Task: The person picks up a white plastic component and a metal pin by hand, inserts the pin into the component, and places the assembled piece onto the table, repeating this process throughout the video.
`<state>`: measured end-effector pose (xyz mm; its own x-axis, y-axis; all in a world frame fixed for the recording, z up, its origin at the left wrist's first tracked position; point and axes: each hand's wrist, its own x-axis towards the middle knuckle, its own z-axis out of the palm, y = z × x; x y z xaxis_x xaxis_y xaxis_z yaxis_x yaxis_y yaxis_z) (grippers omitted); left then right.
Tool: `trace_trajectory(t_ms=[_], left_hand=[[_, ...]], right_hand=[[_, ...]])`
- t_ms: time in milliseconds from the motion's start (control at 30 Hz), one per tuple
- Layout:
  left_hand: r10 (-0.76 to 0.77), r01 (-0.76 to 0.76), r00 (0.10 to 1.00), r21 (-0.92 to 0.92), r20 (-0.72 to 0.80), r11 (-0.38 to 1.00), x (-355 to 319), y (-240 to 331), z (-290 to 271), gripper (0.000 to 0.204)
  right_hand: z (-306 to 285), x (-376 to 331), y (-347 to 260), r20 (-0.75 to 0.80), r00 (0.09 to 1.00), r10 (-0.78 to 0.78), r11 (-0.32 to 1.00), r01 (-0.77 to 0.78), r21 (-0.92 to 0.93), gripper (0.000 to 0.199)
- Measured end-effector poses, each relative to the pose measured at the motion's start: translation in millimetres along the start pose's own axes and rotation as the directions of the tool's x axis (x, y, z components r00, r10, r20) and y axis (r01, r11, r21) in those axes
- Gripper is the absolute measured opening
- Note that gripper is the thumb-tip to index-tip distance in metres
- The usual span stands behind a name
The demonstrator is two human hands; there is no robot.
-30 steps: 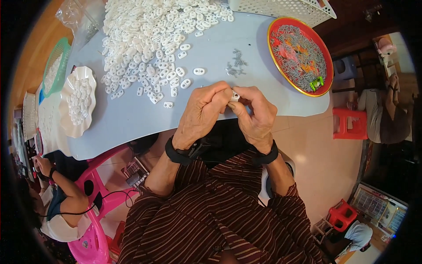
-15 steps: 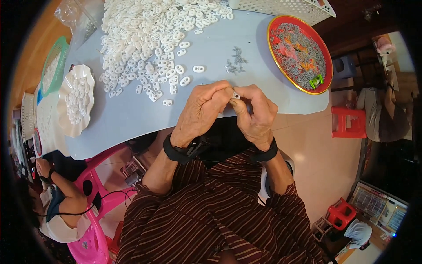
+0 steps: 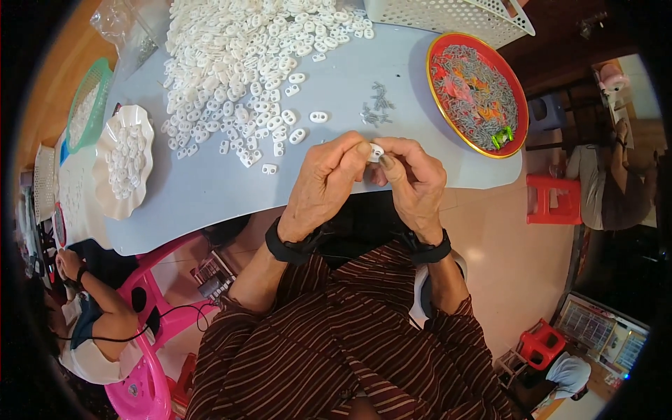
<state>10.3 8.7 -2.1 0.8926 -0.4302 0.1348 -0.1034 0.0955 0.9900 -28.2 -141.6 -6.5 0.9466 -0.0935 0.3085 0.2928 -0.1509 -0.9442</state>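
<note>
Between both hands, near the table's front edge, is a small white oval plastic piece with two holes [image 3: 376, 150]. My left hand [image 3: 327, 173] pinches one side of it between thumb and fingertips. From the other side my right hand [image 3: 416, 178] grips it, thumb in front and curled fingers behind. Fingers partly cover the piece, and anything smaller in the right fingertips is hidden. Just beyond the hands lies a little cluster of grey pins [image 3: 378, 98]. A big heap of similar white two-hole pieces [image 3: 231, 63] spreads over the far left of the table, with loose ones closer in.
At the right stands a red gold-rimmed tray [image 3: 432, 91] of grey pins and wrappers. A wavy-edged white dish [image 3: 105, 192] holds more pieces, beside a green basket [image 3: 105, 91]. A white perforated basket [image 3: 448, 19] sits at the back. Another person's arm [image 3: 98, 290] is at lower left.
My fingers have parted slightly, and more of the white piece shows between them. Both hands stay close together; the view has shifted a little.
</note>
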Motion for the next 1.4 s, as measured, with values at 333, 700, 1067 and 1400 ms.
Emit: trace_trajectory(t_ms=[333, 700, 1067, 1400], left_hand=[[0.015, -0.017, 1.0, 0.103, 0.018, 0.995, 1.5, 8.9, 3.1, 0.019], [0.042, -0.042, 0.999, -0.092, 0.005, 0.995, -5.0, 2.8, -2.6, 0.015], [0.152, -0.158, 0.986, 0.075, 0.074, 0.985, -15.5, 0.5, -2.5, 0.007], [0.223, -0.242, 0.96, 0.098, 0.17, 0.965, -21.0, -2.0, -10.2, 0.006]], right_hand=[[-3.8, 3.1, -5.0, -0.011, 0.999, 0.051, 0.998, -0.052, -0.035, 0.013], [-11.6, 20.9, -15.7, 0.041, 0.982, 0.182, 0.973, -0.186, 0.134, 0.011], [-52.8, 207.5, -44.3, -0.168, 0.986, -0.009, 0.971, -0.032, -0.236, 0.027], [49.2, 112.2, -19.6, 0.588, 0.808, -0.026, 0.872, 0.306, -0.382, 0.012]])
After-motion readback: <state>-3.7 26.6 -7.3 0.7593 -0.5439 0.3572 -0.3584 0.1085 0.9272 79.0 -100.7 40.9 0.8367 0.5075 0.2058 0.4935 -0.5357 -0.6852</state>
